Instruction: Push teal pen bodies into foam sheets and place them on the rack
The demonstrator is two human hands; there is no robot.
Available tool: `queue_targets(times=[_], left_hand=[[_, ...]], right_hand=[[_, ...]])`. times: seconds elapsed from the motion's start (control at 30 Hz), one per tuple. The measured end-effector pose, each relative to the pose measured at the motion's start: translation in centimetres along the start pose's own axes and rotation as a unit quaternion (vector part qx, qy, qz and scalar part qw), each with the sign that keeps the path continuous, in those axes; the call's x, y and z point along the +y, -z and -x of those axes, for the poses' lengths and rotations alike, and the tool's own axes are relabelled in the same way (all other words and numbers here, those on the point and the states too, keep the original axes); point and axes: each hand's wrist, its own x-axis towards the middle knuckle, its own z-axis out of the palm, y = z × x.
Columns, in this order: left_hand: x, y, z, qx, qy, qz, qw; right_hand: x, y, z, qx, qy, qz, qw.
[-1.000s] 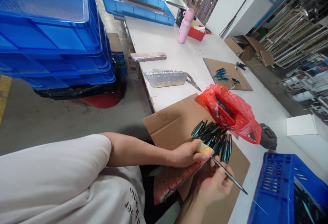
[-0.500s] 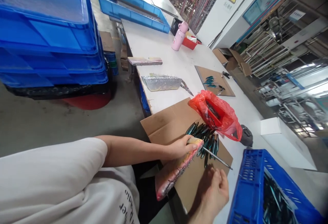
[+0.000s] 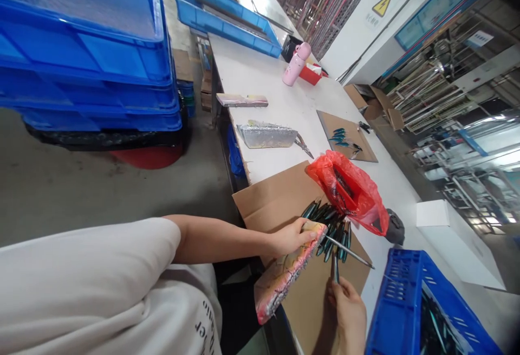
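Observation:
My left hand (image 3: 290, 238) is closed around the upper end of a pink and yellow block (image 3: 280, 282), whose edge is thick with small spiky metal bits. A thin metal rod (image 3: 351, 253) sticks out past that hand to the right; its other end is hidden. With fingers and thumb pinched, my right hand (image 3: 350, 311) holds one end of a slender dark fishing lure (image 3: 335, 269). The lure points away towards a pile of similar teal-black lures (image 3: 325, 217) on the cardboard sheet (image 3: 311, 303).
Behind the pile lies an open red plastic bag (image 3: 349, 189). A blue crate (image 3: 398, 284) with more lures stands at right. Pliers (image 3: 304, 146), a grey block (image 3: 268, 135) and a pink bottle (image 3: 296, 65) are farther along the table. Stacked blue bins (image 3: 93, 89) rise at left.
My right hand has moved slightly forward and now has a lure between its fingers. The left hand still holds the block. The whole view has shifted a little.

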Motion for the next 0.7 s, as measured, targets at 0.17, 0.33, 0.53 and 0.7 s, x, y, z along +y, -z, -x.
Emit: queue_targets(times=[0.17,0.33,0.53,0.7], left_hand=[[0.4,-0.2,0.4,-0.006,-0.002,-0.031,0.999],[0.0,-0.4,0.0,0.0,-0.018,-0.044,0.999],[-0.6,-0.8,-0.4,0.005,-0.021,-0.046,0.999],[-0.9,-1.1,-0.6,0.009,-0.04,-0.055,0.998]], right_hand=[[1.9,-0.9,4.3,-0.017,-0.107,-0.329,0.938],[-1.3,-4.2,6.1,-0.008,-0.024,-0.453,0.891],[-4.7,-7.9,6.0,0.05,0.028,-0.479,0.876],[-5.4,-9.2,6.0,0.075,0.012,-0.492,0.867]])
